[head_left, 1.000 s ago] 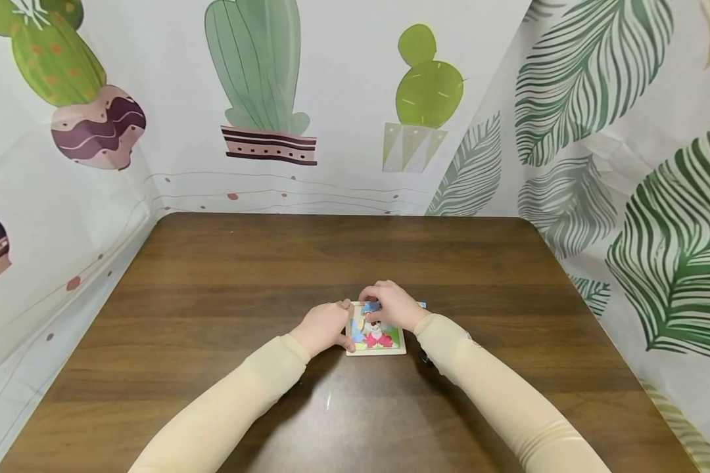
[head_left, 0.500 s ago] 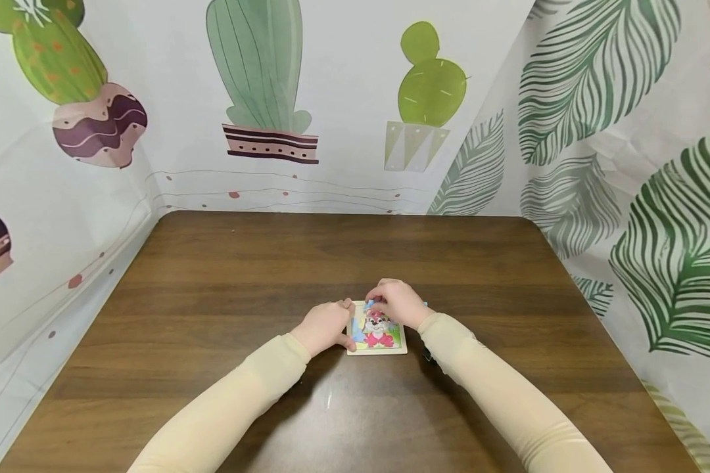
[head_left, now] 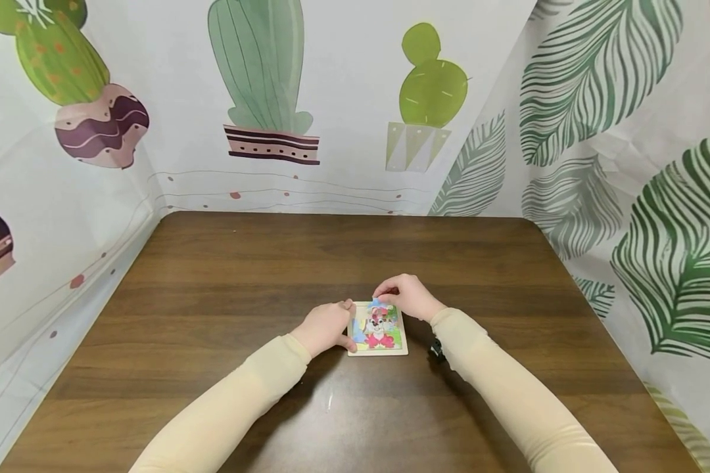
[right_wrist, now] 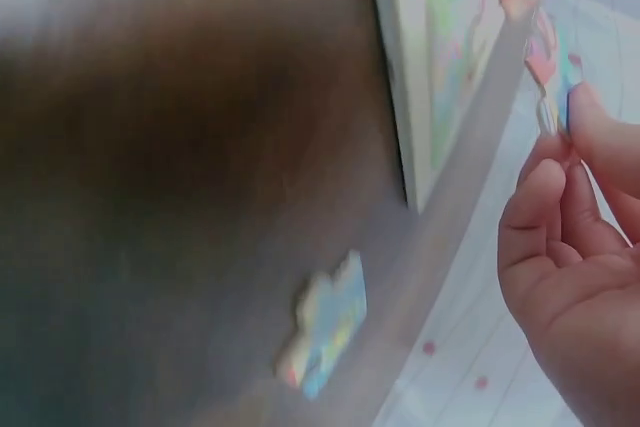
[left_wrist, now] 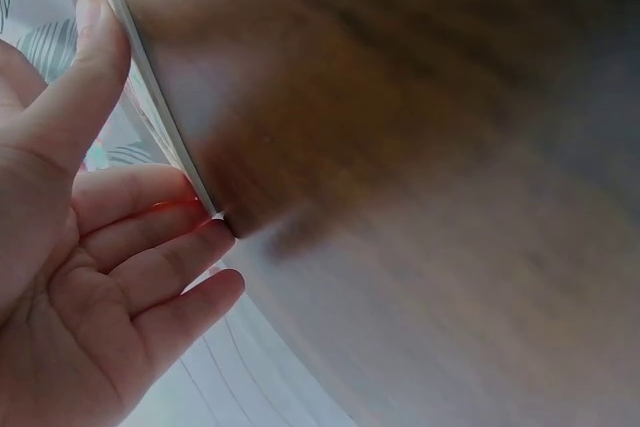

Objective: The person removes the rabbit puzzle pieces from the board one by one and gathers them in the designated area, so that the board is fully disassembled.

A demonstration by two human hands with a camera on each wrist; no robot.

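A small square picture puzzle in a pale frame (head_left: 378, 353) shows an animal in pink. Along the frame's left side, my left hand (head_left: 324, 328) grips it, thumb near the front corner and fingers towards the back corner. In the left wrist view the thumb and fingertips of the left hand (left_wrist: 110, 237) touch the frame edge (left_wrist: 165, 112). Between thumb and fingers my right hand (head_left: 411, 295) pinches a blue and pink piece (head_left: 377, 303) over the puzzle's back part. The right wrist view shows this piece (right_wrist: 542, 52) raised in the right hand (right_wrist: 580, 247).
Another puzzle piece (right_wrist: 325, 332), mostly blue and yellow, lies on the wooden table (right_wrist: 180, 247) beside the frame; in the head view it is hidden. Patterned cloth (head_left: 355, 190) with cacti and leaves hangs behind the table and at its sides.
My right hand has moved right and slightly away with the pinched piece, uncovering more of the picture. My left hand stays at the frame's left side.
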